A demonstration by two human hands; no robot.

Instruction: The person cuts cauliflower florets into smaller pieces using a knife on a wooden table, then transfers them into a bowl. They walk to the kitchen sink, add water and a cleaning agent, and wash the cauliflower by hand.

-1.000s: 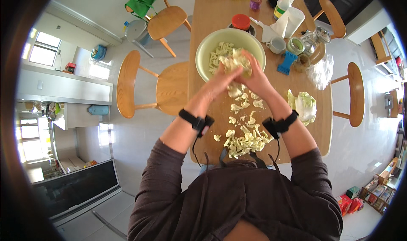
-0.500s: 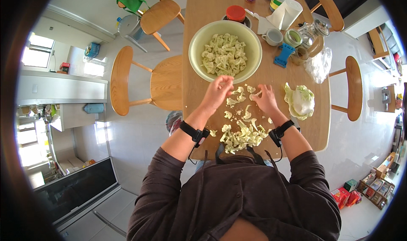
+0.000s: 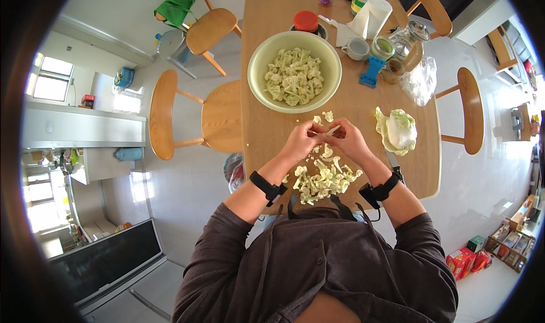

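Observation:
Over the table my two hands have come together, fingers pinched. A pale cauliflower piece [image 3: 334, 130] shows between them, its stem end pointing up to the right. My left hand [image 3: 302, 142] grips its left side, and my right hand [image 3: 349, 140] pinches the other side; the fingers hide most of it. Nearer to me lies a pile of cauliflower florets [image 3: 327, 182], with several loose bits under and around my hands. Beyond my hands stands a large pale green bowl [image 3: 256, 90] with many cauliflower florets [image 3: 295, 76] in it.
Right of my right hand sits a leafy cabbage head [image 3: 401, 131], and a knife [image 3: 393, 160] lies near my right wrist. Farther back are a white cup [image 3: 357, 49], a blue plastic stand [image 3: 372, 72], glass jars, a clear plastic bag [image 3: 420, 80], a paper roll [image 3: 378, 17] and a red-lidded jar [image 3: 305, 21].
My left hand has moved from the bowl's near rim toward my right hand. Both hands now meet on a cauliflower piece. The view has shifted slightly, uncovering the knife.

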